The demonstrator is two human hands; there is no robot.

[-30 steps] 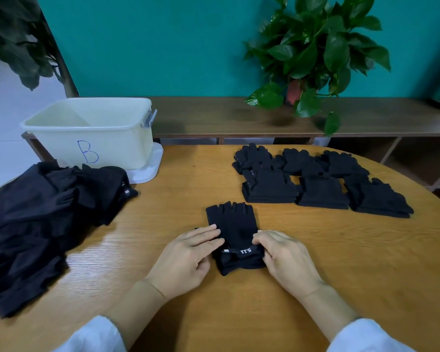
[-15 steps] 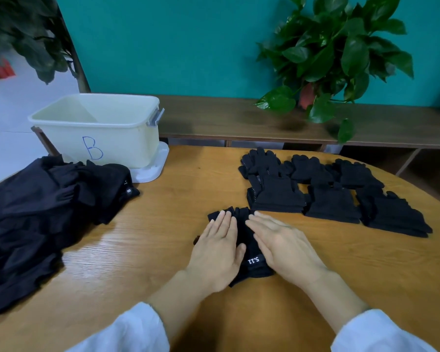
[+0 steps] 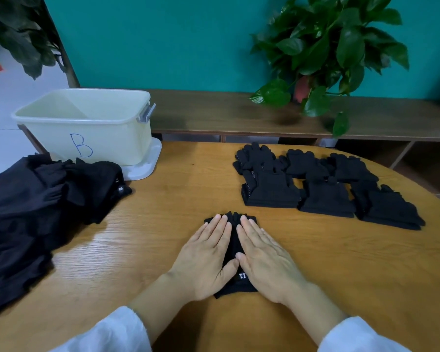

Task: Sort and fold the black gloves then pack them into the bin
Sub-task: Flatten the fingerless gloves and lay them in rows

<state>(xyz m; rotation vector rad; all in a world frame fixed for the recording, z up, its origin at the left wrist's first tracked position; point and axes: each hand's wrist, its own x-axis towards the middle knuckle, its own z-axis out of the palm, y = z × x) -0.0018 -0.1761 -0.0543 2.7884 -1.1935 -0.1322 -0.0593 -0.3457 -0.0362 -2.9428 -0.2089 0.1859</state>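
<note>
A black glove [image 3: 233, 246] with a white label lies flat on the round wooden table [image 3: 341, 262] in front of me. My left hand [image 3: 206, 257] and my right hand [image 3: 264, 257] press on it side by side, fingers straight, thumbs touching; only its fingertips, middle strip and cuff show. Stacks of folded black gloves [image 3: 323, 189] lie in rows at the right back. The pale yellow bin [image 3: 87, 128], marked with a blue "B", stands at the back left and looks empty.
A heap of black cloth items [image 3: 36, 212] covers the table's left side. The bin stands on a white lid [image 3: 148, 166]. Behind the table runs a low wooden shelf [image 3: 226, 115] with a leafy plant [image 3: 328, 52] on it.
Both hands slid from the glove's cuff up over its body and now lie flat on it, closer together. The view has moved nearer to the table.
</note>
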